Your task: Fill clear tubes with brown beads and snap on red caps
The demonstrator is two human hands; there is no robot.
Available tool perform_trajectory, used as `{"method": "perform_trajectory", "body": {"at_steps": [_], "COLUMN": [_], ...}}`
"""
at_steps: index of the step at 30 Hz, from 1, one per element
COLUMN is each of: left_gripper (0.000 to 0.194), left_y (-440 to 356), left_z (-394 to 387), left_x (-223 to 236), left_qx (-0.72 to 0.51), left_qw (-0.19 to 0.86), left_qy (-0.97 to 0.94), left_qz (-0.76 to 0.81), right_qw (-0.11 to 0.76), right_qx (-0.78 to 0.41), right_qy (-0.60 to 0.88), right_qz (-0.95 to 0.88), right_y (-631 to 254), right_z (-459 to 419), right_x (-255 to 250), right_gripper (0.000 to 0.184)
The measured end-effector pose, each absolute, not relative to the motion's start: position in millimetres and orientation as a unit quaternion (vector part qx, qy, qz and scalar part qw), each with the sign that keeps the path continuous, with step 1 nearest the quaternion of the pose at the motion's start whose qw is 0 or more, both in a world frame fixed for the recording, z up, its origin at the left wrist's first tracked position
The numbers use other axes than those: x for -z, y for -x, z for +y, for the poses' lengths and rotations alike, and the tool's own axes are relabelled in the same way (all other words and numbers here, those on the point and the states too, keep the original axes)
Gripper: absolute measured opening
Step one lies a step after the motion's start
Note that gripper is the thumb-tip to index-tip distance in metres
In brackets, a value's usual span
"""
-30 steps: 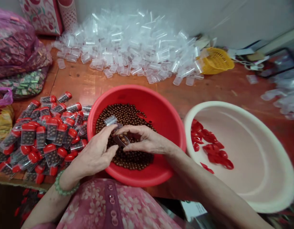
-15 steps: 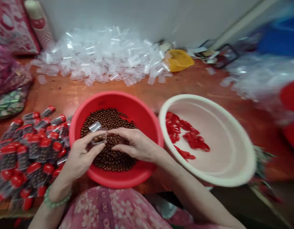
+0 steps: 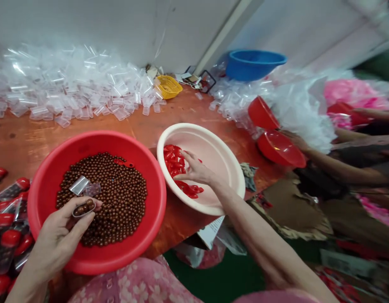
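- My left hand [image 3: 57,242] is closed around one clear case [image 3: 83,209], fingers on one side and thumb on the other; its open mouth shows brown beads [image 3: 118,206] inside.
- This case is above the red basin [image 3: 87,145], where many same beads lie.
- Two more cases [image 3: 80,185] rest on the beads, just beyond my left hand.
- My right hand [image 3: 197,170] has its fingers spread, over the red caps [image 3: 172,160] in the white basin [image 3: 226,181]; whether it touches them, I cannot tell.
- Both basins stand on the bench [image 3: 194,118], side by side.
- At the left there are capped cases [image 3: 16,189], containing beads.
- Behind, near the wall, is a heap of clear cases [image 3: 87,84], beside a yellow basket [image 3: 169,88].
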State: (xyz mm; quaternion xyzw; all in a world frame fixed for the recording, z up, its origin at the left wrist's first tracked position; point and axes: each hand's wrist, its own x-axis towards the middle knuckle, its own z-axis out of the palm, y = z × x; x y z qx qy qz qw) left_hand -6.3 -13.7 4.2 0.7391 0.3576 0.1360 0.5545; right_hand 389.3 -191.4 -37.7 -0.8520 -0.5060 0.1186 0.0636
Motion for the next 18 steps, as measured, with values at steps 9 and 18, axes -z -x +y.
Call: {"method": "perform_trajectory", "body": {"at_steps": [9,18], "left_gripper": [0.034,0.023], "left_y": [3.9,-3.1], "left_z": [-12.7,-14.8], "left_x": [-3.0,-18.7], "left_qx": [-0.087,-0.106], "left_qw": [0.562,0.579], "left_qy": [-0.734,-0.727], "left_qz": [0.371,0.354], "right_qw": [0.147,0.199], "right_qx": [-0.105,-0.075], "right_qy": [0.826,0.837], "right_qz": [-0.534,-0.505], "right_y": [-380.6,-387.1], "right_z": [-161.1,-153.1], "right_x": [87.1,95.1], "right_gripper": [0.084,0.033]}}
